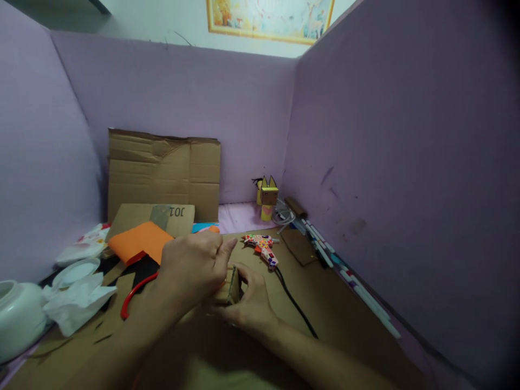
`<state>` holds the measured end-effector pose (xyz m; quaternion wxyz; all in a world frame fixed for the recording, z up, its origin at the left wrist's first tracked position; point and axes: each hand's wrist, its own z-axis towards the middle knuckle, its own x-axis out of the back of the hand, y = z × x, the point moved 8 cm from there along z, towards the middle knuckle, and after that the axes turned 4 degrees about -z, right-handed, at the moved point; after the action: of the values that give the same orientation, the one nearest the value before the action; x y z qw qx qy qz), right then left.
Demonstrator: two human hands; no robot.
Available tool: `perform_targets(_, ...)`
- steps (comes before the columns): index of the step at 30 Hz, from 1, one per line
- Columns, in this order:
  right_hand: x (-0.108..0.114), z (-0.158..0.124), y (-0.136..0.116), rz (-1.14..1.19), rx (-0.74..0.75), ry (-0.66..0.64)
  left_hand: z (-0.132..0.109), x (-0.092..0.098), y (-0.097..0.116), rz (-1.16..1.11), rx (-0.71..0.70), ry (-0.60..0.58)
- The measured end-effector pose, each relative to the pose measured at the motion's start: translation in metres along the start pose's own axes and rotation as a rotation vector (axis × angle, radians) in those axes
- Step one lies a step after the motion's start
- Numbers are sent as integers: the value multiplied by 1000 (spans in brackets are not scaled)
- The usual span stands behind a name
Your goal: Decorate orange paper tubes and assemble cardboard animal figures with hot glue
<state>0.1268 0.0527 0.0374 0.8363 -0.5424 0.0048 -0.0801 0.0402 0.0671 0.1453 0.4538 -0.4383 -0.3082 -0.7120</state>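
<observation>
A small brown cardboard box is held low over the middle of the table. My right hand grips it from the right, thumb below and fingers around the far side. Against its left side is my left hand, closed in a fist with the thumb raised; a bit of orange-red shows under it, but what the fingers hold is hidden. Just beyond the hands lies a colourful patterned glue gun, its black cord running toward the front right. A red curved handle is partly covered by my left forearm.
Orange paper and cardboard sheets are at the back left. A white pot and crumpled tissue stand left. A yellow cardboard animal figure is at the back; marker pens line the right wall.
</observation>
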Motion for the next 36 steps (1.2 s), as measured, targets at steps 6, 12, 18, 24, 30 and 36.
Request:
perform_targets(6, 1, 1, -2, 5, -15, 6, 1, -1, -1, -2, -4, 0)
perform_targets(12, 1, 0, 0, -36, -5, 6, 0, 1, 1, -10, -8, -5)
perform_targets(18, 1, 0, 0, -23, 13, 10, 1, 1, 0, -8, -11, 12)
perform_targets(24, 1, 1, -3, -22, 9, 5, 0, 1, 1, -8, -21, 27)
perform_targets(30, 0, 1, -1, -19, 2, -6, 0, 1, 1, -22, -6, 7)
perform_targets(36, 1, 0, -2, -24, 11, 2, 1, 1, 1, -12, -7, 7)
